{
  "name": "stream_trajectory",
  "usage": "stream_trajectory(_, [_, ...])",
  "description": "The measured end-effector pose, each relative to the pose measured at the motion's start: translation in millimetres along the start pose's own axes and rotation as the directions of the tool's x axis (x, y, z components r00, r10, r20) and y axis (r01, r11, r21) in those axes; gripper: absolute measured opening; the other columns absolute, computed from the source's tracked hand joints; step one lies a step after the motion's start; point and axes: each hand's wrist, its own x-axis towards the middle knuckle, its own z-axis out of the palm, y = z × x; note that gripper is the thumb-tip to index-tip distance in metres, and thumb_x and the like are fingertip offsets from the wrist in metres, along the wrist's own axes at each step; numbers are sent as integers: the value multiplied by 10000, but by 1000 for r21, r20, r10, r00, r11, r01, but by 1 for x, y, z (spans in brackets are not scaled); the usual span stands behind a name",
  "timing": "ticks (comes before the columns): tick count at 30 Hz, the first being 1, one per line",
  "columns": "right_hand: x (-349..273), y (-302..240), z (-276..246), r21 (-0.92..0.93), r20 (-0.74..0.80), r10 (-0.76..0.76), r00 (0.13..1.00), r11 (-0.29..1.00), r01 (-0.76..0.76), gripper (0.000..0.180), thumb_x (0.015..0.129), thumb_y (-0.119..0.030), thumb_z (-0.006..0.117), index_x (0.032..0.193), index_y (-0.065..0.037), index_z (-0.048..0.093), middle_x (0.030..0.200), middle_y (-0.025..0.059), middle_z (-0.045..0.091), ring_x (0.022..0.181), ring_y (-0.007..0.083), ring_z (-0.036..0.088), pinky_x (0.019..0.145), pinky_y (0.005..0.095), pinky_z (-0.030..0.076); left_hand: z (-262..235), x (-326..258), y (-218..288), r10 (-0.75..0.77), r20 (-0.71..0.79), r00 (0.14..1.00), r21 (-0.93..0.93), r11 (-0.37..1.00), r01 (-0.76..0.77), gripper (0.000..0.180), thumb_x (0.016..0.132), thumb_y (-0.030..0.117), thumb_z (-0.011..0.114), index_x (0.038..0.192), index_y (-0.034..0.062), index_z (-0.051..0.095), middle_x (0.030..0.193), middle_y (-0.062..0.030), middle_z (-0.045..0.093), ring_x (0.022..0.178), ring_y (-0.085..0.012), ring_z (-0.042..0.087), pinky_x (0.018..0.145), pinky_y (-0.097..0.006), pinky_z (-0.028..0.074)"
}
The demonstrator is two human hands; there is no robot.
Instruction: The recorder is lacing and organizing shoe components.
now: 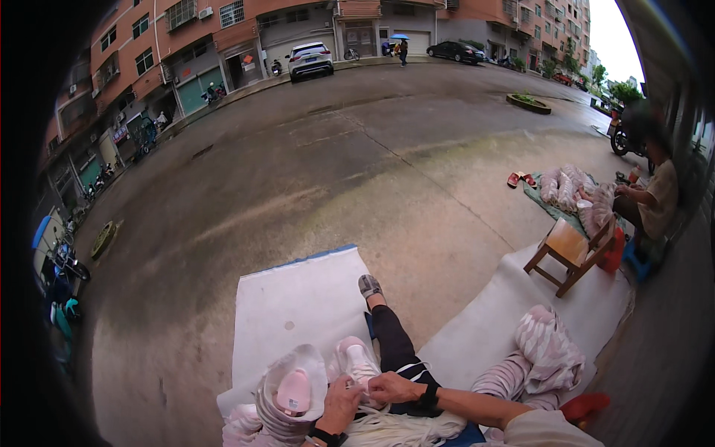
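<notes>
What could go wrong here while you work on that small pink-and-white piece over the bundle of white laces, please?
1. Both hands, left hand and right hand, pinch a small pink-and-white piece close together; a slip might jab a finger.
2. The white laces lie loose under the wrists and could tangle or snag.
3. The stack of pink pieces beside the left hand leans on the white mat; an elbow nudge might topple it onto the damp-looking pavement.

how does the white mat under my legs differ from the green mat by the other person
The white mat is pale and mostly bare; the green mat is dark and nearly covered by pink-and-white bundles. The white mat lies close, the green mat farther off. Both lie flat on the pavement.
</notes>
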Motion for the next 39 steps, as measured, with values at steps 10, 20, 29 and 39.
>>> stream_trajectory(10, [-12, 26, -20, -2, 43, 73, 996, 997, -73, 330, 861, -284, 550, 824, 37, 621, 750, 229, 619, 706, 383, 613, 636, 436, 469, -3, -6, 25, 350, 200, 915, 9, 933, -359, 168, 790, 128, 664, 938, 49, 658, 1035, -123, 597, 1001, -300, 562, 886, -378, 442])
stream_trajectory(20, [2, 24, -20, 74, 229, 197, 953, 973, -218, 284, 875, -229, 501, 804, 30, 595, 651, 113, 590, 597, 188, 575, 598, 331, 477, -7, -50, -25, -392, 720, 572, -560, 157, 813, 260, 949, 259, 543, 904, 13, 615, 763, -2, 592, 619, -81, 544, 615, -220, 461])
stream_trajectory(29, [0, 21, -26, 109, 180, 344, 922, 924, -366, 243, 822, -178, 545, 685, 17, 590, 589, 33, 548, 536, 93, 491, 504, 248, 382, 36, -31, -26, -208, 544, 813, -675, 467, 572, 244, 864, 190, 543, 734, -9, 602, 646, -78, 627, 529, -153, 599, 448, -290, 467])
stream_trajectory(39, [4, 35, -7, 46, 120, 287, 950, 955, -294, 232, 838, -167, 554, 706, 18, 600, 582, 8, 543, 550, 91, 511, 497, 257, 402, 5, -31, -16, -261, 633, 729, -535, 533, 655, 264, 933, 241, 457, 867, 14, 573, 647, -74, 594, 523, -183, 593, 485, -315, 462])
